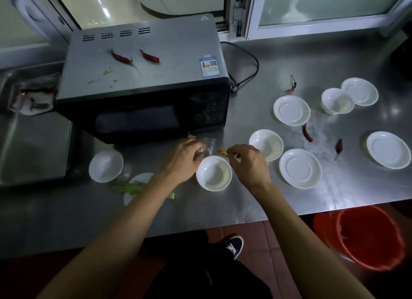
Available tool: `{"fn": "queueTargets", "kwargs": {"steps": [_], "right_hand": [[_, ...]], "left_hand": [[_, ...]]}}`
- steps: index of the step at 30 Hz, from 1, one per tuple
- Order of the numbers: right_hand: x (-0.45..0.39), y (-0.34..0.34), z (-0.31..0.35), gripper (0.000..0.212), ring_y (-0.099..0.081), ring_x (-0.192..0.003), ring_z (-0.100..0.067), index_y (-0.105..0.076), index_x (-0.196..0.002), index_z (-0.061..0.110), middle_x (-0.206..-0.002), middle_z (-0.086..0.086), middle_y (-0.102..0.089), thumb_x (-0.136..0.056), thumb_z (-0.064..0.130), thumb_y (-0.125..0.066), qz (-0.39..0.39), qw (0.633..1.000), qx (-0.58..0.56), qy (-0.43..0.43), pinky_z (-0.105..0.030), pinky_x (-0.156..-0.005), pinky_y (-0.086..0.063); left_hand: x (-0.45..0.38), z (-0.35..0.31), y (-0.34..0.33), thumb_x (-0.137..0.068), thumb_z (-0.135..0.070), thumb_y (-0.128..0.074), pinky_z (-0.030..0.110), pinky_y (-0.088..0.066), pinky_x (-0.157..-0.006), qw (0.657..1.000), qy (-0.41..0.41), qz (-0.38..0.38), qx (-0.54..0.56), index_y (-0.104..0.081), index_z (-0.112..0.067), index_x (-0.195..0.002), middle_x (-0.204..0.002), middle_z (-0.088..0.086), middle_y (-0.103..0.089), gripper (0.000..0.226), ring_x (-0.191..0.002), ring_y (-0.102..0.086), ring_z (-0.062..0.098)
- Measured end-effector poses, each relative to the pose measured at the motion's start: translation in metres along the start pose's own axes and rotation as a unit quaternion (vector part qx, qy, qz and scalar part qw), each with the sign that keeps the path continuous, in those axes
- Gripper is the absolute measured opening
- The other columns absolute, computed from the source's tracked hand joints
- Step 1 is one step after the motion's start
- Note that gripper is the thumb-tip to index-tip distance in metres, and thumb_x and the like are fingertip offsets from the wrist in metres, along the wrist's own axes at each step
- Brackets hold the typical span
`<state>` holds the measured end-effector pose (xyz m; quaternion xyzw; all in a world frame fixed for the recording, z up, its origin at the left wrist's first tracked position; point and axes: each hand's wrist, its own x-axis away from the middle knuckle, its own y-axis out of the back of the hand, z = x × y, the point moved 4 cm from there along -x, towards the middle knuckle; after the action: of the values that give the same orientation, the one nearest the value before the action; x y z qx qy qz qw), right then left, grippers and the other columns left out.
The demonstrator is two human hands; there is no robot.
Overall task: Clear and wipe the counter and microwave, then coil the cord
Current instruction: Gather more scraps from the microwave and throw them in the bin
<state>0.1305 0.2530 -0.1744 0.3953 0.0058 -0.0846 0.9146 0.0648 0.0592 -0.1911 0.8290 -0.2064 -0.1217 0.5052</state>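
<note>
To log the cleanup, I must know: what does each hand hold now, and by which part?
The right hand pinches a small yellow scrap by one end. The left hand grips a clear plastic bag at its edge.

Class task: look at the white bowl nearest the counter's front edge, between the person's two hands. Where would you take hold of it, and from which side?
Probably pinch the rim of the white bowl on its near side, coming from above: it stands upright, seemingly empty, and the near rim is free, while the left hand and right hand crowd its far edge.
</note>
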Motion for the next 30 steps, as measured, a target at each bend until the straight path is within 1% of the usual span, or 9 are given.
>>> {"fn": "queueTargets", "kwargs": {"steps": [3,5,8,11,13,18,24,27,30], "right_hand": [[-0.004,-0.017,-0.005,0.021,-0.064,-0.083,-0.027,-0.074,-0.093,0.017,-0.089,-0.005,-0.073,-0.091,0.038,-0.069,0.008,1.000,0.003,-0.022,-0.042,-0.067,-0.054],[-0.008,-0.027,-0.008,0.016,-0.065,-0.085,-0.029,-0.074,-0.096,0.016,-0.092,-0.006,-0.073,-0.089,0.030,-0.070,0.015,0.999,0.012,-0.036,-0.045,-0.069,-0.055],[-0.014,-0.041,-0.015,0.011,-0.065,-0.085,-0.028,-0.075,-0.096,0.018,-0.093,-0.005,-0.073,-0.087,0.024,-0.072,0.017,0.998,0.028,-0.056,-0.044,-0.069,-0.056],[-0.019,-0.051,-0.021,0.012,-0.066,-0.084,-0.028,-0.074,-0.097,0.019,-0.093,-0.005,-0.073,-0.085,0.019,-0.073,0.014,0.997,0.025,-0.074,-0.044,-0.066,-0.056],[-0.021,-0.055,-0.025,0.014,-0.065,-0.083,-0.027,-0.074,-0.098,0.020,-0.092,-0.004,-0.072,-0.084,0.017,-0.072,0.013,0.996,0.023,-0.084,-0.044,-0.065,-0.056],[-0.019,-0.059,-0.027,0.016,-0.064,-0.080,-0.027,-0.074,-0.098,0.018,-0.090,-0.005,-0.072,-0.083,0.012,-0.071,0.001,0.996,0.016,-0.092,-0.045,-0.064,-0.055],[-0.017,-0.062,-0.027,0.019,-0.064,-0.081,-0.024,-0.074,-0.102,0.016,-0.094,-0.005,-0.073,-0.084,0.010,-0.071,-0.003,0.994,0.023,-0.106,-0.044,-0.065,-0.056],[-0.015,-0.062,-0.027,0.018,-0.064,-0.082,-0.023,-0.075,-0.102,0.015,-0.095,-0.005,-0.073,-0.085,0.010,-0.071,-0.009,0.993,0.025,-0.112,-0.042,-0.066,-0.056],[-0.014,-0.061,-0.028,0.018,-0.064,-0.082,-0.022,-0.075,-0.101,0.015,-0.094,-0.003,-0.073,-0.084,0.010,-0.071,-0.011,0.993,0.028,-0.118,-0.042,-0.066,-0.056]], "left_hand": [[-0.013,0.020,-0.012,-0.089,-0.018,-0.068,0.038,-0.054,-0.083,1.000,-0.009,0.005,0.013,-0.069,-0.024,-0.115,-0.114,-0.005,-0.067,0.027,-0.100,-0.061,0.018],[-0.022,0.033,-0.020,-0.087,-0.014,-0.070,0.037,-0.055,-0.086,1.000,-0.016,0.016,0.004,-0.069,-0.024,-0.117,-0.118,-0.004,-0.067,0.032,-0.102,-0.063,0.019],[-0.034,0.042,-0.034,-0.084,-0.010,-0.072,0.038,-0.052,-0.097,0.998,-0.045,0.039,-0.024,-0.069,-0.017,-0.122,-0.126,0.002,-0.065,0.039,-0.113,-0.062,0.025],[-0.044,0.051,-0.051,-0.082,-0.013,-0.074,0.046,-0.043,-0.108,0.993,-0.059,0.092,-0.053,-0.063,-0.017,-0.131,-0.142,0.008,-0.056,0.051,-0.130,-0.051,0.032],[-0.050,0.059,-0.061,-0.082,-0.017,-0.074,0.051,-0.038,-0.111,0.987,-0.069,0.129,-0.070,-0.058,-0.020,-0.138,-0.151,0.009,-0.046,0.058,-0.138,-0.041,0.034],[-0.058,0.067,-0.075,-0.087,-0.019,-0.069,0.048,-0.027,-0.117,0.976,-0.091,0.172,-0.099,-0.049,-0.025,-0.146,-0.161,0.009,-0.030,0.063,-0.147,-0.027,0.033],[-0.062,0.069,-0.078,-0.093,-0.022,-0.059,0.050,-0.025,-0.114,0.965,-0.091,0.210,-0.130,-0.034,-0.037,-0.153,-0.163,0.005,-0.021,0.066,-0.145,-0.022,0.032],[-0.061,0.066,-0.073,-0.091,-0.026,-0.061,0.046,-0.026,-0.107,0.968,-0.093,0.195,-0.126,-0.037,-0.039,-0.151,-0.154,0.003,-0.034,0.065,-0.135,-0.030,0.030],[-0.058,0.068,-0.071,-0.087,-0.021,-0.065,0.043,-0.028,-0.105,0.976,-0.083,0.174,-0.103,-0.044,-0.036,-0.148,-0.137,0.002,-0.046,0.066,-0.124,-0.040,0.028]]}}
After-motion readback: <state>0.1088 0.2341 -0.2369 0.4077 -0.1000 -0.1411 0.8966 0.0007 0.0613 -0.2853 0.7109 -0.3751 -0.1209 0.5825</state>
